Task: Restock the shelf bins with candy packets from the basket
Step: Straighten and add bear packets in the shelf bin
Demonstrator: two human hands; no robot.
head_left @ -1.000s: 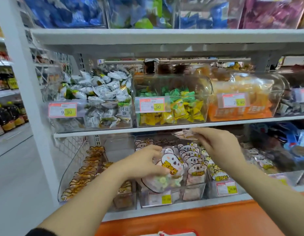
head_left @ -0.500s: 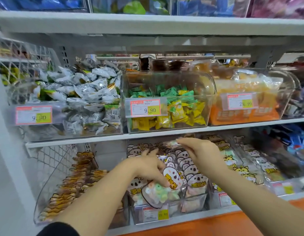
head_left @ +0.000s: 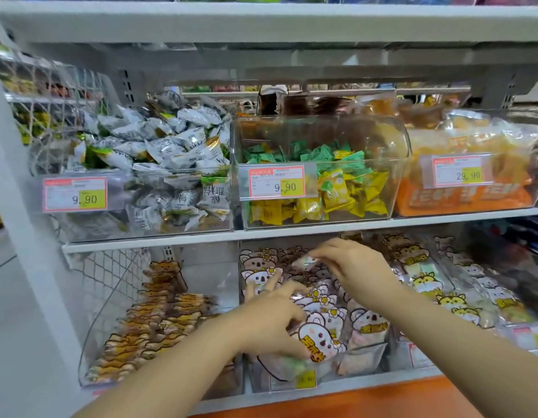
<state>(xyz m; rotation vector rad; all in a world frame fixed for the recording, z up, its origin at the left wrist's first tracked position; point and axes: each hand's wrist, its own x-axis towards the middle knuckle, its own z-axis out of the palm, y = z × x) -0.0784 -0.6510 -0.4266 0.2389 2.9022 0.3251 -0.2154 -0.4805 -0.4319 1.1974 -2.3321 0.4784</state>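
My left hand (head_left: 272, 322) grips a koala-shaped candy packet (head_left: 317, 340) at the front of a clear bin (head_left: 364, 362) on the lower shelf. That bin holds several more upright koala packets (head_left: 260, 277). My right hand (head_left: 350, 265) reaches deeper into the same bin and pinches the top of a packet (head_left: 305, 261) near the back. The basket is out of view.
Left of the koala bin is a bin of brown bear packets (head_left: 159, 315); right of it lie tiger packets (head_left: 424, 282). The shelf above carries bins of white sweets (head_left: 159, 152), green and yellow sweets (head_left: 322, 182) and orange bags (head_left: 467, 164). An orange ledge (head_left: 382, 402) runs below.
The camera has moved closer and to the right. Both hands went deeper into the koala bin; my left hand pushed its packet down at the front, my right hand stayed near the back.
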